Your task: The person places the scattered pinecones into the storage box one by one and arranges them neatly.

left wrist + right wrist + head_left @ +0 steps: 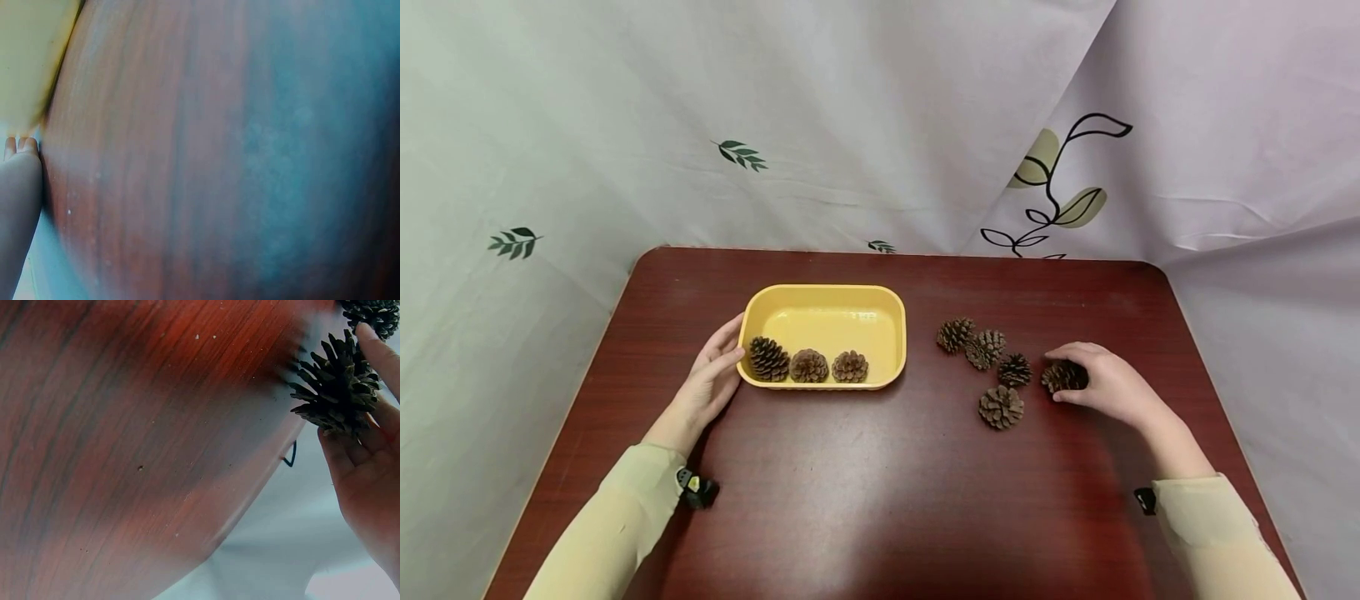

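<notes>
At the right of the dark red, wood-grained desk (820, 475), you are gripping a dark brown, open-scaled pine cone (1062, 377) with your right hand (1108, 382), thumb on one side, fingers on the other, spread only as wide as the cone. Cannot tell whether it is resting on the desk or just clear. Your left hand (711, 375) is touching the left end of a shallow, glossy yellow tray (823, 323) with rounded corners, its fingers fairly straight. Three brown cones (809, 366) are lining its near wall; four loose brown pine cones (1001, 407) are lying between tray and grip. Scales are looking stiff and uneven, so light, even pressure should be serving you best; lifting straight up would probably be sparing the nearest loose cone a snag.
</notes>
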`<state>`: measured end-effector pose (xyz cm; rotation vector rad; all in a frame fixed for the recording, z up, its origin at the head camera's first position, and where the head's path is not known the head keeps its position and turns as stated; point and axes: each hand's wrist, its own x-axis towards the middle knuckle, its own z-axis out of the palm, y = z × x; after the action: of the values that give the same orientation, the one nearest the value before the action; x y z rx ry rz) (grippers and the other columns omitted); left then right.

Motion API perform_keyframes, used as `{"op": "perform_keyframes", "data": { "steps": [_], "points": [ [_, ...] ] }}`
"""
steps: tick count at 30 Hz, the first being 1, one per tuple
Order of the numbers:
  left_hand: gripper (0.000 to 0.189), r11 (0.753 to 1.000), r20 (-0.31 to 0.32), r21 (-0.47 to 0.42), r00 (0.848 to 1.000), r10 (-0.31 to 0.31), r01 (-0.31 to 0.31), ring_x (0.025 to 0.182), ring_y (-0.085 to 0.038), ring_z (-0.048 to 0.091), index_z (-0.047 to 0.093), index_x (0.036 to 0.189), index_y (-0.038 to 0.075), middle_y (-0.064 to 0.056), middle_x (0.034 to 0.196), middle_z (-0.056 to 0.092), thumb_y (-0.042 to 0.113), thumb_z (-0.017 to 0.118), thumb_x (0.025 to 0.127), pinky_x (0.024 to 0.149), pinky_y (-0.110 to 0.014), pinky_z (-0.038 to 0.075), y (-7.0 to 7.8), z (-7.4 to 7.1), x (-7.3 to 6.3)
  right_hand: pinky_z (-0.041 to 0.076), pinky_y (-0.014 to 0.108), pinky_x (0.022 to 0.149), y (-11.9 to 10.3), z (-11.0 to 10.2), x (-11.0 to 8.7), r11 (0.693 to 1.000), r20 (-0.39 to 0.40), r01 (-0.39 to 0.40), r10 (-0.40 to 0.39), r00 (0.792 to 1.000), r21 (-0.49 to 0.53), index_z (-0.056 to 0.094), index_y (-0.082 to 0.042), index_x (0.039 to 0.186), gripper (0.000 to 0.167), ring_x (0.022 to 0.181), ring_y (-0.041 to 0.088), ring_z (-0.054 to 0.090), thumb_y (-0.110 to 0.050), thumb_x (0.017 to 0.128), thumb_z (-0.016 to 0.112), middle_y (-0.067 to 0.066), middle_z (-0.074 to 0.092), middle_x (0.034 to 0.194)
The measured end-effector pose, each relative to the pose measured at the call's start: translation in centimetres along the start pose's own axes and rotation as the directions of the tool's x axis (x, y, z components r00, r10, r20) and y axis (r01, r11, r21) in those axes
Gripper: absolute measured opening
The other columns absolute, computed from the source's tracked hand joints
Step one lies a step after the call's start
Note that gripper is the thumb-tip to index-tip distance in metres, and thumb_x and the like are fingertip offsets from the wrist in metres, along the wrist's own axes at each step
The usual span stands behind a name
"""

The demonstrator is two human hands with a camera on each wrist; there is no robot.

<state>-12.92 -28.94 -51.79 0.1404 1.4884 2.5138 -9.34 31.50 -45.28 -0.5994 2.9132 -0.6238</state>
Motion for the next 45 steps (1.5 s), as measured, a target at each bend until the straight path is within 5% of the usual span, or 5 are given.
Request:
{"op": "perform_keyframes", "data": {
  "steps": [19,29,37,45],
  "points": [
    [0.054,1.0,0.001,-0.005,1.0,0.0,0.0,0.133,-0.002,0.059,0.052,0.151,0.021,0.012,0.147,0.062,-0.008,0.037,0.108,0.105,-0.018,0.051,0.0,0.1,0.2,0.053,0.062,0.097,-0.2,-0.4,0.0,0.994,-0.08,-0.097,0.094,0.992,-0.041,0.075,-0.003,0.124,0.049,0.115,0.042,0.069,-0.023,0.083,0.091,0.021,0.074,0.121],
    [0.053,1.0,0.005,-0.004,1.0,0.004,-0.004,0.133,-0.002,0.059,0.051,0.151,0.021,0.012,0.147,0.062,-0.008,0.037,0.108,0.105,-0.018,0.051,0.2,0.3,0.2,0.054,0.059,0.09,-0.9,-0.9,0.4,0.995,-0.221,-0.097,0.094,0.971,-0.005,0.077,-0.006,0.119,0.044,0.108,0.039,0.072,-0.025,0.082,0.092,0.015,0.078,0.113],
    [0.054,1.0,0.011,-0.012,1.0,0.007,-0.007,0.133,-0.002,0.059,0.053,0.15,0.022,0.012,0.148,0.062,-0.009,0.036,0.109,0.105,-0.019,0.051,0.2,0.2,0.2,0.05,0.036,0.088,-2.0,-0.4,1.6,0.996,-0.299,-0.06,0.077,0.951,0.066,0.078,-0.009,0.121,0.042,0.105,0.029,0.072,-0.02,0.083,0.092,0.011,0.079,0.113],
    [0.054,1.0,0.009,-0.008,1.0,-0.001,0.001,0.133,-0.002,0.059,0.053,0.15,0.022,0.013,0.147,0.062,-0.008,0.036,0.108,0.105,-0.019,0.051,0.1,0.2,0.0,0.049,0.015,0.083,-3.6,0.5,3.1,0.984,-0.32,-0.036,0.092,0.943,0.177,0.078,-0.013,0.123,0.04,0.104,-0.003,0.061,-0.018,0.085,0.09,0.007,0.078,0.119]
  ]
}}
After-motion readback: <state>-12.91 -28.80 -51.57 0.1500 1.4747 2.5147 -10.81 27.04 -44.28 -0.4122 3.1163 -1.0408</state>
